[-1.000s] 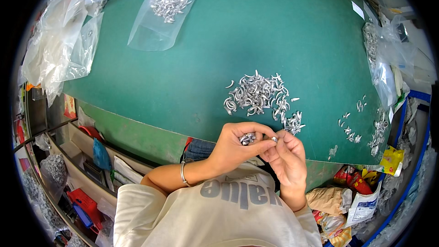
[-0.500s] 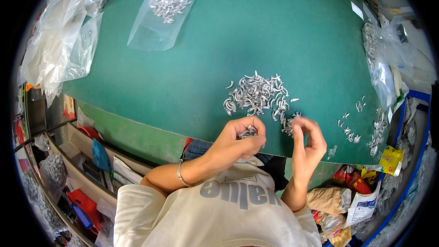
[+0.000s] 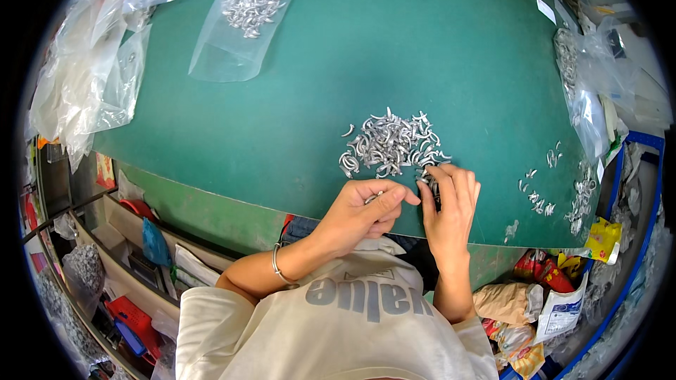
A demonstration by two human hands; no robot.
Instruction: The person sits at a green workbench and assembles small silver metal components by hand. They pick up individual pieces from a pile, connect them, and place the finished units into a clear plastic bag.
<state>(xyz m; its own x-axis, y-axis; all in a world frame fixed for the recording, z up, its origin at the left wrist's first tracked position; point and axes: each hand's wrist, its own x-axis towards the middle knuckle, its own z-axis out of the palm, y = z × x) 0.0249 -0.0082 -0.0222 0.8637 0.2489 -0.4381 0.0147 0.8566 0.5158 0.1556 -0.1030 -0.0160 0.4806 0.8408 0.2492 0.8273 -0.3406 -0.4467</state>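
A heap of small curved silver metal pieces point(image 3: 391, 142) lies on the green tabletop in front of me. My left hand point(image 3: 366, 212) is closed near the table's front edge, just below the heap. A bit of metal shows between its thumb and curled fingers; the rest of what it holds is hidden. At the heap's lower right edge, my right hand point(image 3: 453, 204) has its thumb and bent fingers closed around several of the same pieces, partly covered by the fingers. The two hands are close together, fingertips nearly meeting.
An open clear bag of metal pieces point(image 3: 253, 7) lies at the far left of the green table point(image 3: 296, 91). Crumpled plastic bags point(image 3: 84, 77) hang over its left side. Smaller scattered pieces point(image 3: 581, 200) lie at the right edge, near a blue-framed rack point(image 3: 637, 232).
My right hand has moved left and down onto the pieces at the heap's lower right edge, its fingers closing. My left hand has turned, hiding most of the metal pieces in it.
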